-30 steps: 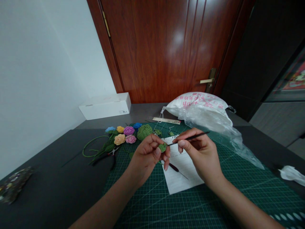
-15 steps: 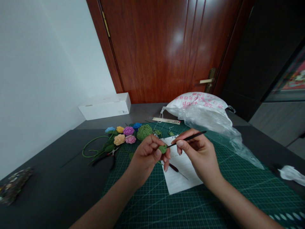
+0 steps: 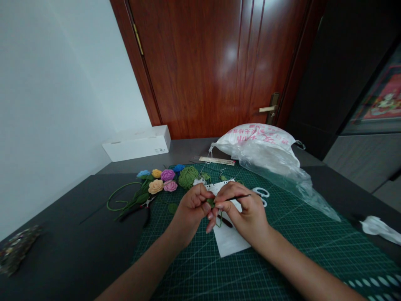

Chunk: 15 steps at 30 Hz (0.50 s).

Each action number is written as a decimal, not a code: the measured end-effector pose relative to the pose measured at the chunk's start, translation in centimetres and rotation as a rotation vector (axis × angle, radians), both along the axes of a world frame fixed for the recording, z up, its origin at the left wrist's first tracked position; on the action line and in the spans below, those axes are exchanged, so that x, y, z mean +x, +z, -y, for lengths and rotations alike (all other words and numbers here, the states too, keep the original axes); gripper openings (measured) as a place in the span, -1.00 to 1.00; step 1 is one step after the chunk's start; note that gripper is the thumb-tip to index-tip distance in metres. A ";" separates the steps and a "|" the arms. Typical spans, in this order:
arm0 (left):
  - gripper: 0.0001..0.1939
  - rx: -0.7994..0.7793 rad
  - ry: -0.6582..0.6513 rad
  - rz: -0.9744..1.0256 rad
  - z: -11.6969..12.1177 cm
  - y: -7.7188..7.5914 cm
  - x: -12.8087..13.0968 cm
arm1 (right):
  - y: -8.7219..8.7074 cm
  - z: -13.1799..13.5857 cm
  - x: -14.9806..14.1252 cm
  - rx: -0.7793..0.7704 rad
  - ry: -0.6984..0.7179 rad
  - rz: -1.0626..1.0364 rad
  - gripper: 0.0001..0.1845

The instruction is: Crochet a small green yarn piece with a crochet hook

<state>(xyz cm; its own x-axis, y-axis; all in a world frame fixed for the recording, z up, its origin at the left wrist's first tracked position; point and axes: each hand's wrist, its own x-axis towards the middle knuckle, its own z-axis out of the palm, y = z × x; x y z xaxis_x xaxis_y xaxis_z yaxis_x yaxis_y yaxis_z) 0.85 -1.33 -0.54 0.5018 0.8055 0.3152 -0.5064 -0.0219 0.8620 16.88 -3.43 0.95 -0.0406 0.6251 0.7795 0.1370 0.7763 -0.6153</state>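
Observation:
My left hand [image 3: 191, 209] pinches a small green crocheted piece [image 3: 210, 203] between thumb and fingers, and most of the piece is hidden. My right hand [image 3: 244, 213] grips a thin black crochet hook [image 3: 238, 197], its tip at the green piece. The hands nearly touch above a sheet of white paper [image 3: 227, 238]. A dark-handled tool [image 3: 227, 223] lies on the paper below them, partly hidden. A ball of green yarn [image 3: 188, 177] sits beyond my left hand.
A green cutting mat [image 3: 200, 267] lies on a dark table [image 3: 62, 209]. Crocheted roses [image 3: 156, 186] on green stems, pliers [image 3: 138, 213], white-handled scissors [image 3: 261, 192], a ruler [image 3: 216, 161], a plastic bag [image 3: 263, 144] and a white box [image 3: 136, 144] surround it. A wooden door stands behind.
My hands have moved closer together, and the right hand has brought the hook's tip down into the green piece. White-handled scissors now show on the mat. The view has shifted slightly.

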 end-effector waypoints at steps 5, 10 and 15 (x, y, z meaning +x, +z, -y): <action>-0.79 -0.056 0.056 0.005 -0.6 0.3 0.1 | 0.8 -0.9 1.4 -0.166 -0.079 -0.273 -0.91; -0.79 -0.137 0.106 0.020 -2.3 0.3 -0.8 | 1.0 -3.4 4.9 -0.542 -0.491 0.470 -0.63; -0.79 -0.196 0.108 0.013 -3.2 0.4 -1.7 | -1.7 -4.7 6.1 -0.713 -0.429 0.937 -0.92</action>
<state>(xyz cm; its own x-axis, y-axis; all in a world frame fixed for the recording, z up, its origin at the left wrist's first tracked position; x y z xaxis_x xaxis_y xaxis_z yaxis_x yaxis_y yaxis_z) -0.87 1.86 -0.13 0.4060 0.9009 0.1534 -0.5214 0.0905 0.8485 22.99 1.25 -0.76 -0.0848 0.9954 0.0446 0.9076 0.0956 -0.4088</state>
